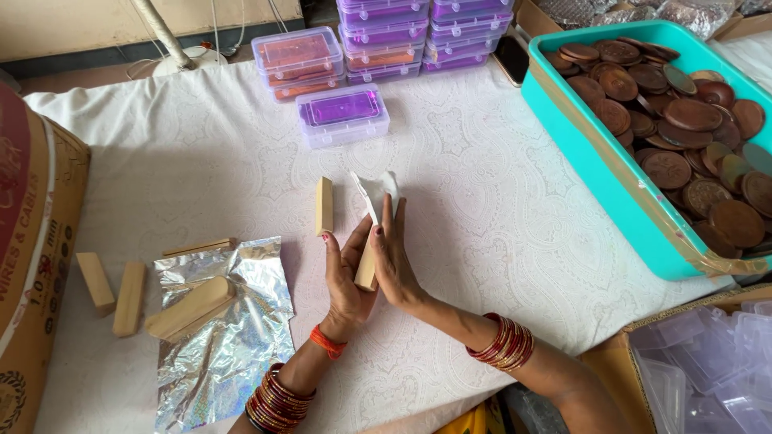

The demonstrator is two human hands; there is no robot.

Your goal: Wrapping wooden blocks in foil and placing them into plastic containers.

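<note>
My left hand and my right hand press together around a pale wooden block, one palm on each side. A white wrapper sticks up from the block's far end above my fingertips. Another wooden block lies on the white cloth just left of my fingers. A sheet of shiny silver foil lies at the lower left with a wooden block on it.
Two more blocks lie left of the foil beside a cardboard box. Clear plastic cases with purple and orange contents are stacked at the back. A teal tub of brown discs stands at right. A box of clear lids is at lower right.
</note>
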